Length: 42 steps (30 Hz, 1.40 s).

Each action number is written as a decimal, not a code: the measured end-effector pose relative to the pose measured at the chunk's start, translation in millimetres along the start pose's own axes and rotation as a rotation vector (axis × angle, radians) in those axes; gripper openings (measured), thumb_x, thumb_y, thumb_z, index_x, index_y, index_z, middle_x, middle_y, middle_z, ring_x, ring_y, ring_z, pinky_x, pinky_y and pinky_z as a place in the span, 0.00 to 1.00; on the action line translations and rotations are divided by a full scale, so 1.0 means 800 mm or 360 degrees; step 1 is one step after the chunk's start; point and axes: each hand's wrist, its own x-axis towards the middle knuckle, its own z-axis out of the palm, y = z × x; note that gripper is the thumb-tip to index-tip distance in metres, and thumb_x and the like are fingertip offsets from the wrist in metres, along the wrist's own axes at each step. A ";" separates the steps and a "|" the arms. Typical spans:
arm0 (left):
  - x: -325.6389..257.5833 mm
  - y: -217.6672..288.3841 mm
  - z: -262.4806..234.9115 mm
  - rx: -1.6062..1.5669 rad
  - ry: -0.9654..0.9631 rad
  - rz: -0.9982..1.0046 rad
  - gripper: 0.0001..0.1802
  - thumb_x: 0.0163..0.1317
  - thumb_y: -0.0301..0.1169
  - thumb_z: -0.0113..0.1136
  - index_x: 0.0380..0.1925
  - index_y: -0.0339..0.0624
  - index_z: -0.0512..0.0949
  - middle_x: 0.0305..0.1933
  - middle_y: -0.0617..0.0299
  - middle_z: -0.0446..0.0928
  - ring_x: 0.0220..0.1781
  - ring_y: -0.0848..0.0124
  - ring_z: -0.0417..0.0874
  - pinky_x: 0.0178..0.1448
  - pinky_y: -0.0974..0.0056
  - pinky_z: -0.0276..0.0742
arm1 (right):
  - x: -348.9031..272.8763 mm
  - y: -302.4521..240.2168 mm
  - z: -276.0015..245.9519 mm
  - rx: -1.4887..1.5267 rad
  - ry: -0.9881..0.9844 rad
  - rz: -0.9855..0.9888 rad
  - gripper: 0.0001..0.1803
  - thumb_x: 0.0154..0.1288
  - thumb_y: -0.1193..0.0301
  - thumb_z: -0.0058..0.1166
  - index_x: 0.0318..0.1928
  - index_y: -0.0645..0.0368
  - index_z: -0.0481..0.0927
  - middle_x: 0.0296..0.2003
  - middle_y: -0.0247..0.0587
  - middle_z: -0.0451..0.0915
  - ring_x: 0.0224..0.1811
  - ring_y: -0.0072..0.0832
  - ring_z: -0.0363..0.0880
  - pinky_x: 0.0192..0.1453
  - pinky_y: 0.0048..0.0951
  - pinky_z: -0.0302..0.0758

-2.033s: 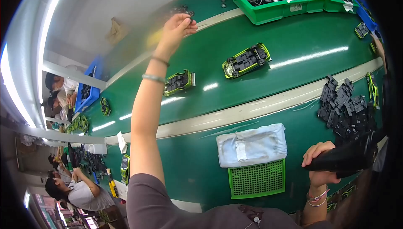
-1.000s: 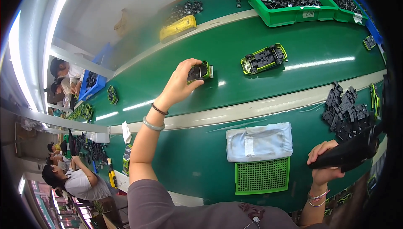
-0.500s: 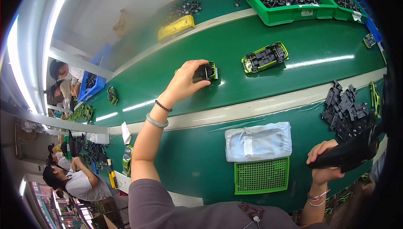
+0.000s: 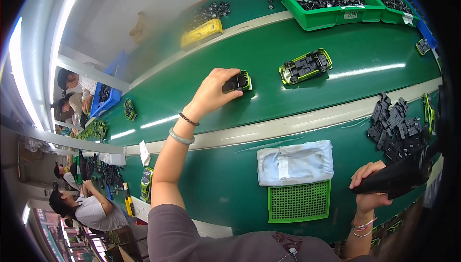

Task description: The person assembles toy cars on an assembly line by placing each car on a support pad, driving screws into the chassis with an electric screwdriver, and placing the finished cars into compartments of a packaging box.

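Beyond the pale-blue pad (image 4: pixel 309 161), to its left, my left hand (image 4: pixel 214 90) curls partway closed around a green-and-black toy car (image 4: pixel 245 78). Right of the pad, my right hand (image 4: pixel 367 172) wraps a black tool (image 4: pixel 394 180). An uneven pinch could let the car slip; a careless tool swing could scatter black plastic parts (image 4: pixel 396 122) beyond the pad's right.

Green belt (image 4: pixel 261 46): upturned toy cars (image 4: pixel 306 66). Green bench (image 4: pixel 216 185): white bundle (image 4: pixel 307 161) (touching green grid (image 4: pixel 298 202)), black parts heap (image 4: pixel 394 126).
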 end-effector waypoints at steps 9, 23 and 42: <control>0.004 -0.001 0.002 0.0022 -0.0034 0.0072 0.30 0.46 0.34 0.67 0.52 0.40 0.71 0.54 0.56 0.73 0.53 0.56 0.70 0.58 0.59 0.68 | -0.002 -0.001 -0.001 0.0032 0.0015 0.0064 0.52 0.28 0.21 0.45 0.30 0.63 0.65 0.19 0.37 0.68 0.17 0.22 0.69 0.19 0.19 0.71; 0.025 0.006 -0.004 0.0086 0.0128 0.0208 0.29 0.48 0.38 0.67 0.51 0.40 0.72 0.52 0.51 0.72 0.55 0.55 0.70 0.59 0.57 0.67 | 0.002 -0.001 0.006 -0.0048 -0.0002 -0.0082 0.47 0.38 0.22 0.40 0.28 0.61 0.63 0.17 0.34 0.66 0.16 0.21 0.68 0.18 0.18 0.68; 0.392 -0.091 0.119 0.0484 0.0126 -0.0190 0.21 0.56 0.33 0.51 0.51 0.41 0.72 0.58 0.43 0.66 0.60 0.51 0.67 0.63 0.57 0.64 | 0.005 -0.005 -0.009 0.0196 0.0060 0.0052 0.51 0.24 0.22 0.48 0.27 0.64 0.69 0.17 0.40 0.72 0.16 0.25 0.73 0.18 0.21 0.73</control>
